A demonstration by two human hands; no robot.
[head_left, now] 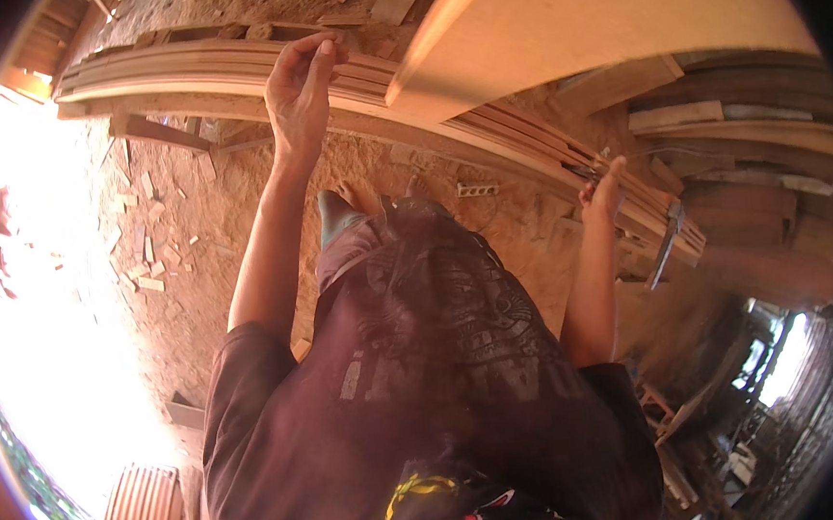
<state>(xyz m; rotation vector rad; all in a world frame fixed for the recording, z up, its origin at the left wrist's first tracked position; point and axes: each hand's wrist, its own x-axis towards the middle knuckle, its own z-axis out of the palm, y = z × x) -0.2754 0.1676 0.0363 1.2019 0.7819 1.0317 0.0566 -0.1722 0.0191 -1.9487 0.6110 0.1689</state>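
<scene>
My left hand (297,99) is raised over the far-left part of a long bundle of wooden strips (172,72). Its thumb and fingertips are pressed together, and anything between them is too small to see. My right hand (603,194) is closed at the right part of the same strips, near a dark object (579,171) whose kind I cannot make out. Beyond and between the hands, a wide, smooth wooden panel (603,29) rises over the strips with a curved lower edge. A metal clamp (666,242) sits across the strips' right end.
Stacked boards (736,131) lie at the right. Small wood offcuts (151,282) are scattered over the dirt floor at the left. A pierced block (477,189) lies on the ground under the strips. A slatted wooden piece (137,516) stands at the lower left.
</scene>
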